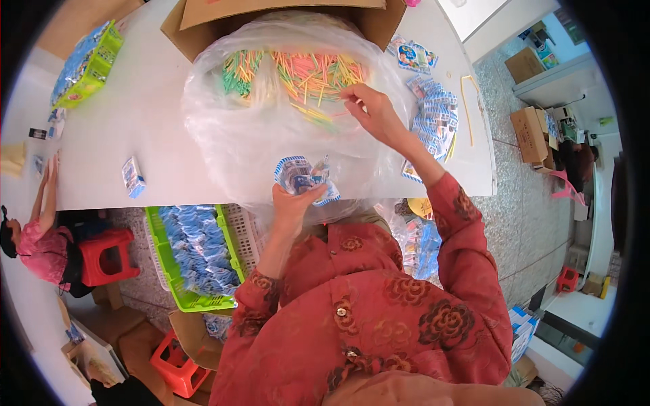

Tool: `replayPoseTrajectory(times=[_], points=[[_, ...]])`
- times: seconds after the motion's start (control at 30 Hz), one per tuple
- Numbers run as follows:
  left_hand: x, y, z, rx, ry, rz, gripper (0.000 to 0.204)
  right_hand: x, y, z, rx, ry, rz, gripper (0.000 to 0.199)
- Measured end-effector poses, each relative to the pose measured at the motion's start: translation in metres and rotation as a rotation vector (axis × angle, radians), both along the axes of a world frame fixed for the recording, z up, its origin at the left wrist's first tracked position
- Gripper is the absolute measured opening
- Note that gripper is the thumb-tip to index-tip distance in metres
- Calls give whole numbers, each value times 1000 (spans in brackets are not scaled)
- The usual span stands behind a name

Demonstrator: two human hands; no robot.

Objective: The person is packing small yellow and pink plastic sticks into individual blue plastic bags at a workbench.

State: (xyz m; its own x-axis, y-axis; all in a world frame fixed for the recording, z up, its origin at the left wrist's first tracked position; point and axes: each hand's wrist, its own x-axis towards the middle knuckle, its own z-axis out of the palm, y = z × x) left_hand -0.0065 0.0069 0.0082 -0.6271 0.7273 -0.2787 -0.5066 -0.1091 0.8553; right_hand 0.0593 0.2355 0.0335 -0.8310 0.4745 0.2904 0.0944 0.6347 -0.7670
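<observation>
My left hand (292, 204) is closed around a small clear plastic packet (295, 174) with a blue-and-white patterned edge, held low over the near side of the table. Its mouth gapes upward; what lies inside is hard to make out. My right hand (376, 116) reaches over a large clear plastic bag (230, 142), its fingers drawn together beside a heap of thin coloured sticks (318, 71) in pink, yellow, orange and green. Whatever the right fingertips hold is too small to see. Several loose yellow and green sticks (313, 116) lie on the bag's near plastic.
The bag spills from a cardboard box (284, 15). Blue-and-white packets (435, 118) are fanned out at right. A small box (133, 177) stands left. Below the table sits a green crate (181, 298) of packets. At far left, another person (46, 247) works beside a red stool (107, 257).
</observation>
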Motion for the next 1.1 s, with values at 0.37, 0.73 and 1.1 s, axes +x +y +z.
replayPoseTrajectory(times=[0.37, 0.73, 1.1], points=[[-12, -13, -16, -32, -43, 12, 33, -69, 97, -28, 509, 49, -298, 50], [-10, -12, -21, -60, -47, -76, 34, -75, 106, -42, 428, -146, -292, 19], [-11, -10, -25, 3, -115, -50, 34, -56, 117, -32, 601, -528, -296, 14]])
